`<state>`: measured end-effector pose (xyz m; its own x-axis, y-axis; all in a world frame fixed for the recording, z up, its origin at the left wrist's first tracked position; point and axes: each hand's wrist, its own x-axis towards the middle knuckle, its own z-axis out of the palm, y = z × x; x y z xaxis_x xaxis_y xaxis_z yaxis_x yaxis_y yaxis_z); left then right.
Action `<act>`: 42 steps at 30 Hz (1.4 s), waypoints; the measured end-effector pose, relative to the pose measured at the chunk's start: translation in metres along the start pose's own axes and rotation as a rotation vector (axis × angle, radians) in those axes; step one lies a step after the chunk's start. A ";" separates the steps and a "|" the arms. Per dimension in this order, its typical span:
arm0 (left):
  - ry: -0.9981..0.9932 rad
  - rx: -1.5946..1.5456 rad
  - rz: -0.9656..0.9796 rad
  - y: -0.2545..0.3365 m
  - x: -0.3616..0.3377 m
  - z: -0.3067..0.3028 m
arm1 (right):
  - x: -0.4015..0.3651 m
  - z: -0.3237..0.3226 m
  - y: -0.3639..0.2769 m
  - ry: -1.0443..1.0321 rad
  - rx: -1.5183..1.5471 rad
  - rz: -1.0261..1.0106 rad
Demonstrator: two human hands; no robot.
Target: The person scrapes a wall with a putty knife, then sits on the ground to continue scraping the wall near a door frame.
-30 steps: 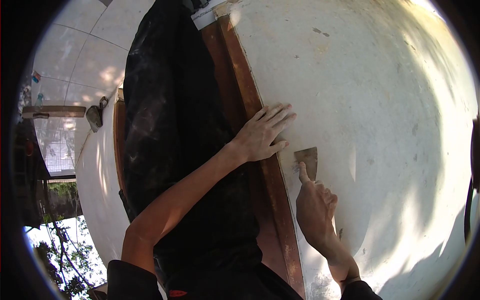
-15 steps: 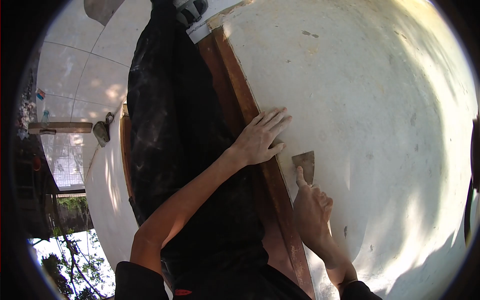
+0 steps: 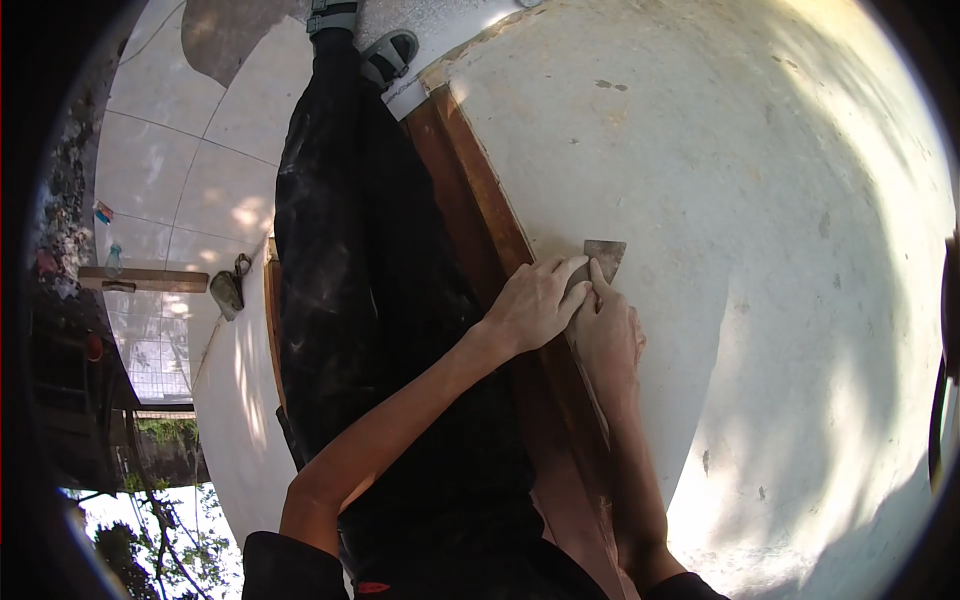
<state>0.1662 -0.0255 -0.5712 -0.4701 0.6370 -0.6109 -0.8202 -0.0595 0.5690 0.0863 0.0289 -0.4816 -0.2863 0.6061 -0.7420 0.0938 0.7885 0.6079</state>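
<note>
The fingers [image 3: 599, 272] of the right hand [image 3: 608, 340] are closed around the scraper [image 3: 609, 252], with the forefinger laid along its blade. The scraper lies against the pale wall [image 3: 760, 150], its wide edge pointing away from the person, just beside the brown wooden frame [image 3: 482, 185]. The left hand [image 3: 535, 305] reaches across the frame, its fingertips bunched at the side of the blade and close against the right forefinger; whether they pinch the scraper is hard to tell. The wall around the blade carries small dark marks and chips, with patches of sunlight and shadow farther right.

The person's legs, in black trousers [image 3: 340, 230], stretch along the other side of the frame, and a sandal [image 3: 391, 57] shows near its far end. To the left, a wooden plank [image 3: 170, 281], a clear bottle [image 3: 114, 262] and a drab green object [image 3: 227, 293] are near one another, over pale tiles [image 3: 145, 165].
</note>
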 end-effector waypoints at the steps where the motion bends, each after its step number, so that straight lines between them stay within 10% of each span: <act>1: -0.003 0.003 -0.003 0.001 -0.001 0.003 | 0.008 0.007 0.005 -0.003 0.093 -0.036; 3: 0.152 -0.343 0.133 0.003 -0.006 0.007 | 0.026 0.011 0.013 -0.010 0.193 -0.068; 15: -0.158 -0.130 0.048 0.006 -0.006 0.020 | 0.068 -0.011 0.040 -0.343 0.414 -0.287; 18: -0.115 -0.131 -0.018 0.012 -0.011 0.016 | 0.057 -0.073 -0.002 -0.494 0.295 0.014; 22: 0.017 -0.112 0.098 0.003 -0.027 0.008 | 0.120 -0.101 -0.014 0.119 0.450 -0.198; 26: -0.286 -0.016 -0.179 0.027 -0.053 -0.013 | 0.225 -0.103 -0.030 0.426 0.145 -0.545; 32: -0.273 0.316 0.038 0.024 -0.075 0.002 | 0.255 -0.084 -0.048 0.092 -0.350 -0.712; 42: -0.368 0.675 -0.001 0.058 -0.072 0.003 | 0.269 -0.014 -0.033 0.109 -0.616 -0.933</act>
<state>0.1529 -0.0725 -0.4929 -0.2336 0.8588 -0.4558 -0.3882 0.3474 0.8536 -0.0072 0.1647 -0.6971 -0.0828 -0.2308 -0.9695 -0.6796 0.7246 -0.1145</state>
